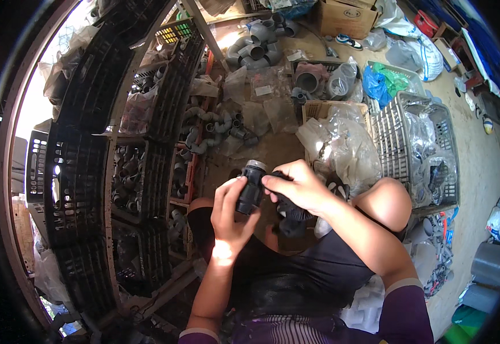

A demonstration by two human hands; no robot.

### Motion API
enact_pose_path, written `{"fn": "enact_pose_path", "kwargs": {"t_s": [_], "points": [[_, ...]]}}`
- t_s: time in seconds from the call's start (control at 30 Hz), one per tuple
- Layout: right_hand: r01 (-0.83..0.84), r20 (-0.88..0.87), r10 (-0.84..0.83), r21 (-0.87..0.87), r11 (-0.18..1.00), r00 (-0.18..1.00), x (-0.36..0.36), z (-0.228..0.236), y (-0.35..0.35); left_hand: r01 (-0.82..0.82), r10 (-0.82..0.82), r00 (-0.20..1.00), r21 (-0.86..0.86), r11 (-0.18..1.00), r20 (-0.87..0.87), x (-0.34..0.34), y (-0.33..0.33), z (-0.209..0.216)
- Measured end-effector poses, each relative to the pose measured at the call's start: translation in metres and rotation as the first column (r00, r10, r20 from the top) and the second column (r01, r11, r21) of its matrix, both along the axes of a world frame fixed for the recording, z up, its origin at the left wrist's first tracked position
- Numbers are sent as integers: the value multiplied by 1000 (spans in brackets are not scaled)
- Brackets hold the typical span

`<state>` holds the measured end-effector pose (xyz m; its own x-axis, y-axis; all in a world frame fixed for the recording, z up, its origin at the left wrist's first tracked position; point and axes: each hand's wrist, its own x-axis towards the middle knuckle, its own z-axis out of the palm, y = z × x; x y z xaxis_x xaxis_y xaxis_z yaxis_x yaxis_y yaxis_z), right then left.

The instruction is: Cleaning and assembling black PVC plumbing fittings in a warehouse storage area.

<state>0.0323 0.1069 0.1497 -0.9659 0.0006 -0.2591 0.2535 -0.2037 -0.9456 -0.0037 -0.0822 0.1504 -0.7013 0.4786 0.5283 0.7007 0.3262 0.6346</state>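
Note:
My left hand [230, 217] is wrapped round a black pipe fitting [251, 190], its thumb and fingers on opposite sides. The fitting is held nearly upright above my lap, and a grey ring shows at its top end. A bunched black cloth [293, 217] hangs from my right hand [302, 186], which is closed on it. The right thumb and fingertips press the cloth against the fitting's right side, near its upper half. The cloth's lower part dangles between my knees.
Black slatted crates [155, 120] of fittings fill a rack on the left. Loose grey elbows [255, 49] lie piled ahead. Closer in stands a beige crate [347, 135] of clear plastic bags, beside a tall grey crate [393, 140]. Grey pipe pieces [430, 246] lie to my right.

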Motion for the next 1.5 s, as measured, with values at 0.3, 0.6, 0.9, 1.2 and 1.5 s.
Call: {"fn": "enact_pose_path", "kwargs": {"t_s": [0.3,0.6,0.9,1.2,1.5], "points": [[246,-251,-128,527,813,960,3,-13,-14,20,-19,1000,-199,980,7,2,-3,2],[617,-483,-442,299,728,756,-17,1,24,19,-45,940,81,997,339,15,2,4],[463,-164,-500,-218,859,851,-4,17,33,-12,-309,677,429,903,668,18,1,21],[439,49,-504,-568,696,862,-6,13,46,-50,-290,686,440,897,668,21,8,22],[317,138,-483,-895,313,865,-7,50,18,-111,-163,645,303,946,746,12,8,-17]]}}
